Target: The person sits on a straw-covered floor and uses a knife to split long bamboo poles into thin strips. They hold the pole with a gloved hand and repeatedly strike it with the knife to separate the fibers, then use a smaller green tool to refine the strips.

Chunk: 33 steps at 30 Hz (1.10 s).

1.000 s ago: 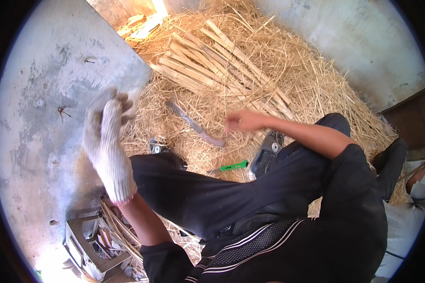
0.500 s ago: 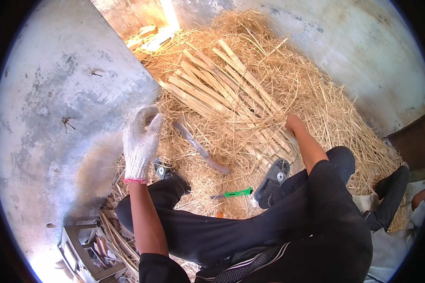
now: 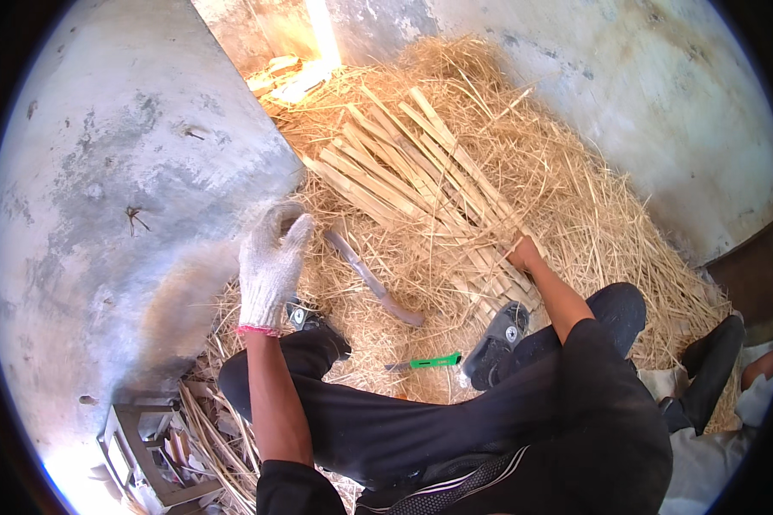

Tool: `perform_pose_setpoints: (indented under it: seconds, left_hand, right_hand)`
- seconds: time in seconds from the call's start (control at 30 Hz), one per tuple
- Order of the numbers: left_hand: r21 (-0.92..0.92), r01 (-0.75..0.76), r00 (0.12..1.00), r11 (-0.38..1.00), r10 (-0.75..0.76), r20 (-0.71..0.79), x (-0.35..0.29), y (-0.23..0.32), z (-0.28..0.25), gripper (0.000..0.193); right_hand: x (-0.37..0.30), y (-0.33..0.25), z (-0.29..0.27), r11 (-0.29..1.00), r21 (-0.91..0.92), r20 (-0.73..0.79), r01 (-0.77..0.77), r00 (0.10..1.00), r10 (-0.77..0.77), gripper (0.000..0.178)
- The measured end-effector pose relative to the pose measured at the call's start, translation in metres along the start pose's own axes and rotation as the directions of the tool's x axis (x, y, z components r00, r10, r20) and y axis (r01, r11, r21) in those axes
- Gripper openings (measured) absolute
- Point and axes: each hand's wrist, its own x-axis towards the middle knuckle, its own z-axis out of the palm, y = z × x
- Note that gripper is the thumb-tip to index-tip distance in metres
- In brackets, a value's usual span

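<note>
wooden strips (image 3: 416, 184): beyond and right of knife (image 3: 371, 281) | gloved left hand (image 3: 270, 262): left of knife, grip spread | right hand (image 3: 526, 254): at wooden strips, cannot tell grip | risk: rough edges could splinter bare skin

Right hand (image 3: 525, 254), fingertips partly hidden

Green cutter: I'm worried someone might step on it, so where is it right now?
In the head view, the green cutter lies on the straw below centre, just left of the right shoe and below the knife.
</note>
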Motion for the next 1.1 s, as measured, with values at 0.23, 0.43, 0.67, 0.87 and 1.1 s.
perform_pose_setpoints:
  seconds: [0.23,0.43,0.67,0.87,1.1]
  left_hand:
    - [0.086,0.024,0.999,0.996,-0.022,-0.027,-0.004,-0.003,-0.003,0.026]
    - [0.138,0.038,0.999,0.99,-0.036,-0.023,-0.009,-0.009,-0.008,0.03]
    - [0.161,0.01,0.997,0.987,-0.022,0.068,-0.006,-0.006,0.003,0.032]
    - [0.151,0.009,0.992,0.989,-0.028,0.126,-0.004,-0.003,0.008,0.031]
    - [0.181,0.031,0.987,0.983,-0.058,0.149,-0.01,0.0,0.005,0.033]
  right_hand:
    - [0.014,0.001,0.004,0.935,0.347,0.022,0.081,0.995,-0.094,0.04]
    - [0.0,0.002,-0.03,0.553,0.625,0.595,-0.551,0.795,0.119,0.024]
    - [-0.016,0.007,-0.026,0.672,0.565,0.681,-0.479,0.73,-0.052,0.04]
    - [0.001,0.038,0.01,0.466,0.757,0.53,-0.458,0.847,-0.027,0.046]
    - [-0.011,-0.002,-0.016,0.946,0.252,0.07,-0.203,0.979,0.191,0.053]
